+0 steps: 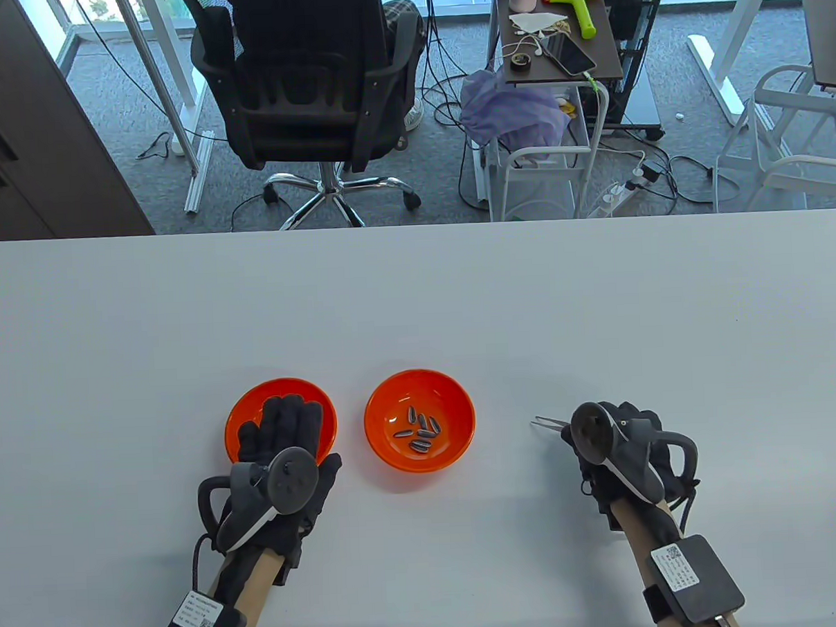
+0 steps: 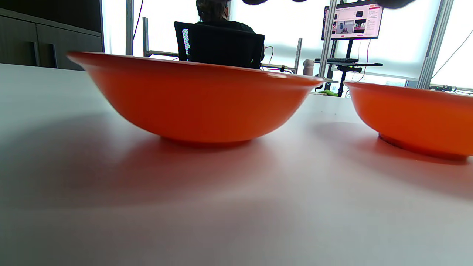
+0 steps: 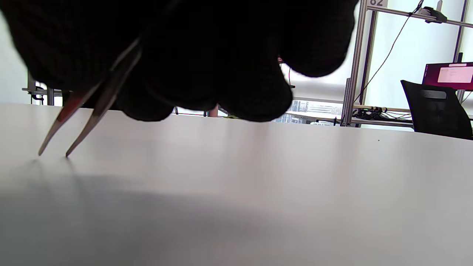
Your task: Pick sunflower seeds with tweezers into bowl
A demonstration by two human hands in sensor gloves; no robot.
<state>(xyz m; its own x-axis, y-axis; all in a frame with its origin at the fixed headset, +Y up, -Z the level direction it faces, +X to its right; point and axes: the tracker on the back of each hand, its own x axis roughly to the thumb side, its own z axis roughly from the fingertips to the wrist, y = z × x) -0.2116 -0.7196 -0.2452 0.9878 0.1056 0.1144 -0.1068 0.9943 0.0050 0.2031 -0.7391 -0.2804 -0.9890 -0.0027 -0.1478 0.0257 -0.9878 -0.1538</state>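
Two orange bowls stand side by side near the table's front. The right bowl [image 1: 456,402] holds several striped sunflower seeds [image 1: 420,431]. My left hand [image 1: 284,430] lies with fingers stretched over the left bowl [image 1: 245,411], hiding most of its inside. My right hand [image 1: 630,415] grips metal tweezers [image 1: 544,424] to the right of the bowls, tips pointing left toward them. In the right wrist view the tweezers [image 3: 85,111] have their tips apart, empty, just at the table surface. The left wrist view shows both bowls from the side, left bowl [image 2: 196,99] and right bowl [image 2: 414,114].
The white table [image 1: 417,293] stretches wide behind and beside the bowls. Beyond its far edge stand a black office chair [image 1: 311,89] and a small cart [image 1: 558,37] with a phone and tools.
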